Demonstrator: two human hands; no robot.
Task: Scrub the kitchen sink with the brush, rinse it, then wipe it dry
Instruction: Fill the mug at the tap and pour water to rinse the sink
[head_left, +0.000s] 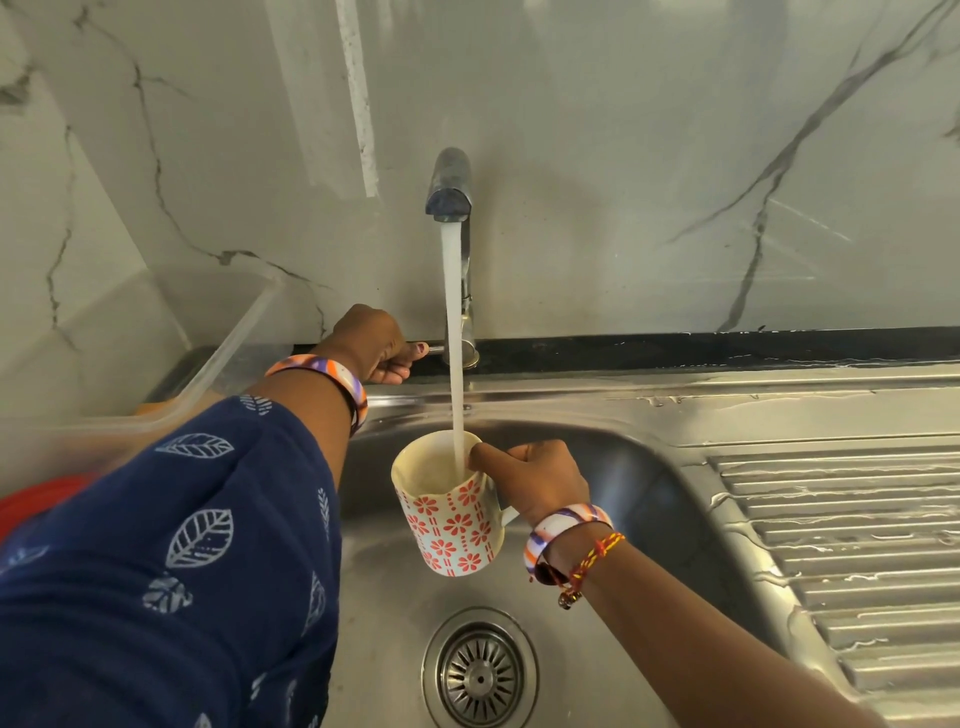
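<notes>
A steel sink basin (639, 499) with a round drain strainer (479, 675) fills the lower middle. Water streams from the tap (449, 192) into a white mug with a red flower pattern (452, 525). My right hand (535, 480) grips the mug by its handle, thumb on the rim, and holds it under the stream above the basin. At the back ledge my left hand (374, 345) grips the tap lever (435, 349). No brush or cloth is in view.
A ribbed steel draining board (841, 545), wet with water streaks, lies to the right. A clear plastic container (228, 358) stands at the left against the marble wall, with something red (31, 506) below it. A dark ledge (727, 345) runs behind the sink.
</notes>
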